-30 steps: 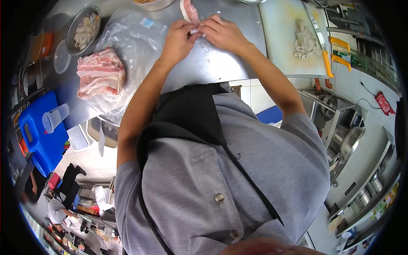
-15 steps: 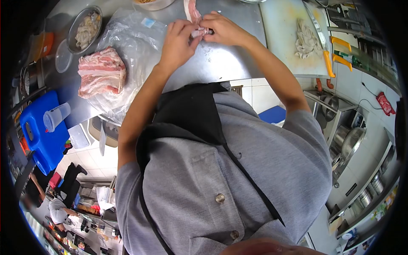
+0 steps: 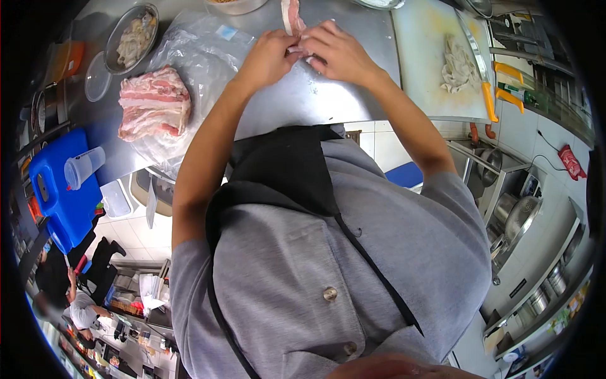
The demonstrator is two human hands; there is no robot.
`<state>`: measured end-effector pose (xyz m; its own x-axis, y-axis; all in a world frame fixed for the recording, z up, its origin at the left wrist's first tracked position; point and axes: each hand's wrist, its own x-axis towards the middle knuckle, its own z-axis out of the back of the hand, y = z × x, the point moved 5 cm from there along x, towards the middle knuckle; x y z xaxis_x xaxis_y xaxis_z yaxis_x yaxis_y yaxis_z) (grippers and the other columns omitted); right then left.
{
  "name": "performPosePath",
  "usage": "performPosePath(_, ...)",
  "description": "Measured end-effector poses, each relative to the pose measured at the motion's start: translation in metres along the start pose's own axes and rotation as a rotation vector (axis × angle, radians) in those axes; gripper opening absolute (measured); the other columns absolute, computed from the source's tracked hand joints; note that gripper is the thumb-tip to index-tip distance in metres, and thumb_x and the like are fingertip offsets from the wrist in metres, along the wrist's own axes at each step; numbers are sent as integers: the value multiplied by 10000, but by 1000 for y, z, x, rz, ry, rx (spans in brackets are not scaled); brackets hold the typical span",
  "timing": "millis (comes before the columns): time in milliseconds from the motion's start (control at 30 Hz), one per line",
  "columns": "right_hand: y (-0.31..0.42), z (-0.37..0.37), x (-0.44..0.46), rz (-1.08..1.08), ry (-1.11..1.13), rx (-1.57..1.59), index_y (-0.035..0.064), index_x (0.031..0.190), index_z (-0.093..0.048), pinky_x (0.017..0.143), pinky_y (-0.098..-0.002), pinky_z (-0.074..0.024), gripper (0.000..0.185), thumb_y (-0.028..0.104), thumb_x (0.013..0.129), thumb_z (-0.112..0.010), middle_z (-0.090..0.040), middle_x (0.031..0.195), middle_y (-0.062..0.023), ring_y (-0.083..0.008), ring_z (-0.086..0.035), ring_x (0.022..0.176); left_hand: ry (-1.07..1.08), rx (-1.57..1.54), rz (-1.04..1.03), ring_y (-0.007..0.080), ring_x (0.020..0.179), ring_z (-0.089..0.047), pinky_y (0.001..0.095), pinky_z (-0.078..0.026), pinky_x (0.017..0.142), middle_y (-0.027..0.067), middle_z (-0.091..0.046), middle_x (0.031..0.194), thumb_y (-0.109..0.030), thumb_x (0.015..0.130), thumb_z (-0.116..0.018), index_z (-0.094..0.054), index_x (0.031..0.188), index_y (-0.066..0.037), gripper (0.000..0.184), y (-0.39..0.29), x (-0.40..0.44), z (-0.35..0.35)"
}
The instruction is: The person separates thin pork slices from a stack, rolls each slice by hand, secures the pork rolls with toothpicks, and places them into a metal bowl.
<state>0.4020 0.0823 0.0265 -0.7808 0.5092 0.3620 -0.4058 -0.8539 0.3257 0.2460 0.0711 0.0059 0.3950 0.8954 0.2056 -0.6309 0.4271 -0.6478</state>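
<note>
A thin pork belly strip (image 3: 290, 18) lies lengthwise on the steel table (image 3: 353, 95), its near end between my two hands. My left hand (image 3: 271, 60) pinches that end from the left, thumb and fingertips pressed together. On the other side my right hand (image 3: 339, 52) has its fingers bent over the same end. A small pale piece shows between the fingertips; how the strip is folded around it is hidden. To the left, a thick slab of pork belly (image 3: 154, 104) sits on a clear plastic bag (image 3: 211, 57).
At the back left stands a metal bowl (image 3: 131, 39) of pale pieces, beside a clear lid (image 3: 98, 77). On the right, a white cutting board (image 3: 420, 69) bears a crumpled cloth (image 3: 459, 66) and an orange-handled knife (image 3: 488, 101). A person (image 3: 82, 309) is far off at lower left.
My right hand's fingers have turned further over the near end of the pork belly strip, covering more of the pale piece. The whole view has shifted slightly.
</note>
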Motion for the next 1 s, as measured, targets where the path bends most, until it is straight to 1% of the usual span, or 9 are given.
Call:
performPosePath(233, -18, -20, 2, -23, -1, 113, 103, 1036, -653, 855, -404, -536, 302, 112, 745, -734, -641, 985, -44, -266, -567, 1011, 346, -321, 471, 277, 920, -684, 378, -531, 826, 183, -689, 1043, -200, 852, -772, -722, 1072, 25, 319, 22, 9, -4)
performPosePath(333, -33, -23, 8, -171, 149, 269, 80, 1061, -672, 853, -414, -525, 327, 140, 748, -745, -646, 946, -82, -281, -580, 988, 134, -300, 344, 299, 956, -660, 379, -522, 849, 161, -668, 1075, -171, 817, -795, -694, 1088, 20, 347, 17, -1, -4)
performPosePath(400, -35, -19, 14, -114, 55, 248, 34, 1035, -692, 758, -387, -501, 318, 124, 737, -758, -619, 916, -108, -292, -575, 851, -242, 3, -86, 317, 969, -609, 404, -501, 841, 103, -638, 1055, -108, 743, -794, -670, 1046, -44, 333, -3, -4, 10)
performPosePath(500, -45, -24, 16, -283, 128, 385, 22, 1048, -703, 762, -376, -494, 339, 152, 742, -772, -610, 938, -124, -289, -574, 841, -163, 212, -304, 300, 1044, -579, 412, -488, 897, 82, -611, 1116, -57, 698, -782, -644, 1115, -79, 440, -14, -8, 3)
performPosePath(633, -55, -29, 20, -393, 162, 455, 10, 1037, -710, 766, -371, -490, 334, 162, 748, -777, -605, 975, -122, -283, -581, 838, -180, 242, -295, 291, 1023, -594, 410, -496, 893, 74, -627, 1092, -61, 680, -782, -656, 1055, -75, 396, -6, -3, -3)
performPosePath(733, -57, -30, 18, -554, 272, 473, 57, 1044, -717, 820, -400, -488, 364, 233, 733, -786, -612, 969, -115, -321, -588, 966, -179, 164, -257, 300, 1017, -591, 406, -498, 884, 81, -638, 1054, -74, 682, -788, -670, 1021, -69, 359, 2, 7, 1)
performPosePath(800, -36, -6, 20, -133, -148, 227, 96, 1074, -679, 810, -396, -494, 358, 170, 734, -761, -617, 962, -91, -300, -571, 984, -112, 39, -153, 319, 957, -611, 393, -510, 868, 131, -654, 1005, -56, 711, -774, -669, 1010, 6, 323, 9, 15, 6)
performPosePath(933, -27, -20, 12, -11, 0, 54, 124, 1093, -642, 848, -423, -501, 366, 109, 737, -729, -624, 1004, -57, -287, -553, 1003, 94, -106, 62, 308, 928, -628, 379, -512, 866, 143, -670, 985, -98, 730, -785, -680, 1024, 21, 335, 22, 29, 8)
performPosePath(1000, -39, -27, 15, -103, 30, 136, 116, 1095, -646, 918, -453, -499, 356, 97, 748, -720, -620, 1087, -35, -296, -546, 1001, 140, -378, 305, 325, 785, -652, 405, -540, 740, 166, -683, 993, -194, 739, -840, -701, 981, 7, 344, 36, 33, 6)
